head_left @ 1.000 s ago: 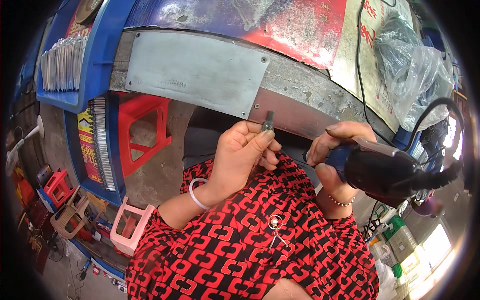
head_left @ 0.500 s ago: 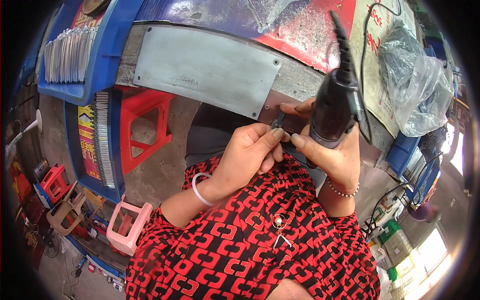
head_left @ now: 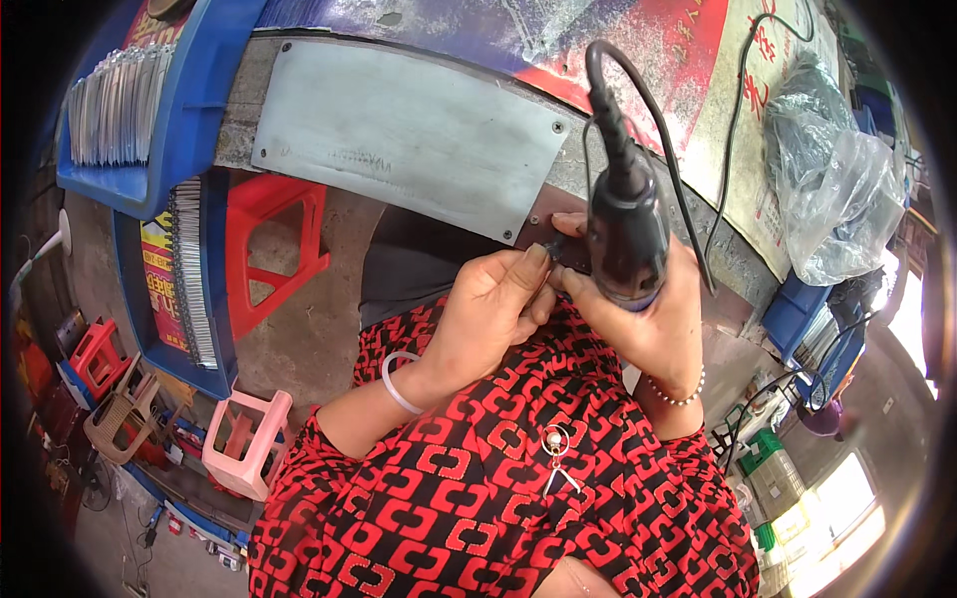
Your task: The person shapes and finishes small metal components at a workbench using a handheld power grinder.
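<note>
In my right hand (head_left: 653,324) is a black corded electric screwdriver (head_left: 630,234), held upright with its cable coming out of the top. The hand wraps round its lower body, and its working tip is hidden. My left hand (head_left: 498,304) is closed in a pinch on a small dark piece (head_left: 552,248), too small to make out well. Both hands meet over my lap at the bench edge, the right fingertips close to the piece. A brown plate (head_left: 551,207) is fixed to the edge just beyond them.
A screwed-down metal plate (head_left: 409,130) covers the bench front. Blue bins (head_left: 189,110) with thin metallic strips stand left, beside a red stool (head_left: 269,249). A pink stool (head_left: 242,439) is lower left. At right lie a clear plastic bag (head_left: 837,169) and a black cable (head_left: 733,149).
The screwdriver has shifted left and slightly down, and its cable now bends over in a loop. My right hand has moved left, closer to the left hand. The view has shifted slightly.
</note>
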Action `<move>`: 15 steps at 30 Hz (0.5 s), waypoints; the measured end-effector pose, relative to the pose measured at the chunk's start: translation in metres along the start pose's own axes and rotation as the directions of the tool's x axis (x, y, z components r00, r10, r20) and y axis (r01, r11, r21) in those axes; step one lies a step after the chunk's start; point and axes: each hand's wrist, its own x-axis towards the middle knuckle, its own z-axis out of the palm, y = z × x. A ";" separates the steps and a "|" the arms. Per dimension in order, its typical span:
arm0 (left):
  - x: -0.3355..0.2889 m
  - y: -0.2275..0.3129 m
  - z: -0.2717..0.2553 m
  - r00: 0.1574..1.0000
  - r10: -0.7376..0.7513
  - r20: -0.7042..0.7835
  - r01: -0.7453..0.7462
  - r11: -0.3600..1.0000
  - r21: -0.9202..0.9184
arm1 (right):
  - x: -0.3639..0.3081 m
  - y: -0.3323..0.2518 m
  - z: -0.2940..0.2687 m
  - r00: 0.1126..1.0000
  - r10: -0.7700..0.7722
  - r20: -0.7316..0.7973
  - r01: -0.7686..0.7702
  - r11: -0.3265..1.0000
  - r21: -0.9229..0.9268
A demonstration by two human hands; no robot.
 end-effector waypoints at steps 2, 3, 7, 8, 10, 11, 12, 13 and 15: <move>-0.001 -0.001 0.000 1.000 0.025 -0.002 -0.025 1.000 -0.009 | -0.002 -0.002 0.002 1.000 -0.013 -0.020 0.012 0.999 -0.053; -0.001 -0.001 0.000 1.000 0.025 -0.008 -0.025 1.000 0.007 | -0.003 -0.002 0.003 1.000 -0.011 -0.026 0.010 0.998 -0.062; 0.000 0.000 0.000 1.000 -0.013 -0.004 0.013 1.000 0.015 | -0.003 0.004 0.000 0.999 0.019 -0.028 -0.018 0.999 0.041; 0.000 0.003 0.001 1.000 -0.012 0.000 0.012 1.000 0.015 | -0.003 -0.001 -0.001 0.999 0.018 -0.030 -0.017 0.999 0.039; -0.002 0.008 0.001 0.998 -0.055 0.030 0.054 0.998 0.040 | -0.005 -0.009 -0.001 0.994 0.072 -0.081 -0.052 0.974 0.222; -0.002 0.010 0.001 0.998 -0.053 0.026 0.052 0.998 0.038 | -0.011 0.007 -0.005 0.993 -0.086 -0.087 0.094 0.992 0.088; -0.002 0.012 0.002 0.997 -0.080 0.015 0.079 0.993 0.087 | -0.018 0.003 -0.006 0.977 -0.130 -0.167 0.170 0.952 0.253; -0.003 0.014 0.003 0.994 -0.108 0.003 0.107 0.985 0.135 | -0.025 -0.001 -0.010 0.972 -0.148 -0.180 0.210 0.893 0.398; -0.005 0.017 0.003 0.993 -0.115 -0.007 0.114 0.981 0.157 | -0.031 -0.007 -0.018 0.929 -0.280 -0.242 0.369 0.755 0.543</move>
